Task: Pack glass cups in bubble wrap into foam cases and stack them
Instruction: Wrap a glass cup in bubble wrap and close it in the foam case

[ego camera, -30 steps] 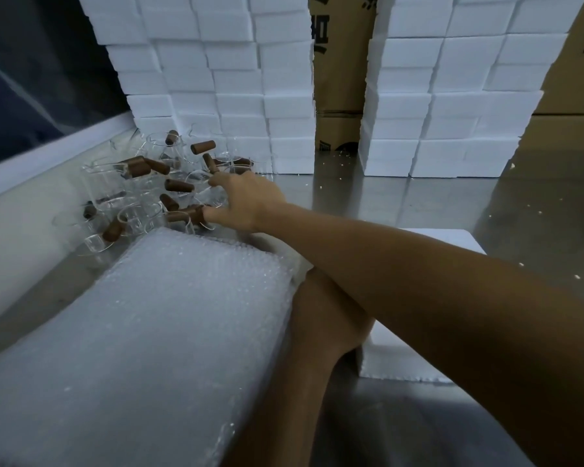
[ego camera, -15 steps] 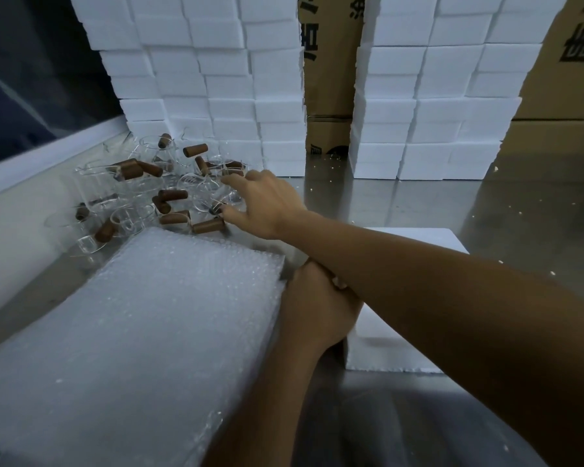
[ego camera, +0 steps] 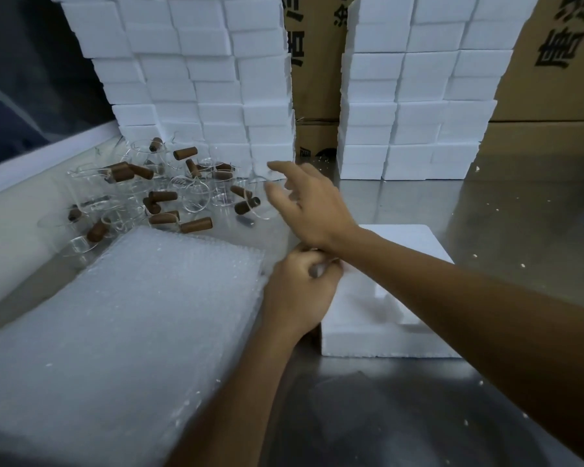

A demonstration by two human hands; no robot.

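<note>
Right hand (ego camera: 312, 205) grip looks wide, fingers spread round a glass cup (ego camera: 255, 205) lying at the pile's near edge, brown handle pointing left. Left hand (ego camera: 297, 291) pinches bubble wrap (ego camera: 132, 315) beside the foam case (ego camera: 402, 298), closer in.

My right hand (ego camera: 312, 205) smears with motion blur at its fingers (ego camera: 277, 193), so I cannot tell whether they grip the glass cup (ego camera: 257, 205) at the tips. My right forearm hides part of the foam case (ego camera: 378, 318). What my left hand (ego camera: 299, 291) pinches is covered. The bubble wrap stack (ego camera: 115, 325) runs off the near left edge, and the foam stacks (ego camera: 196, 72) are cut off at the top.
</note>
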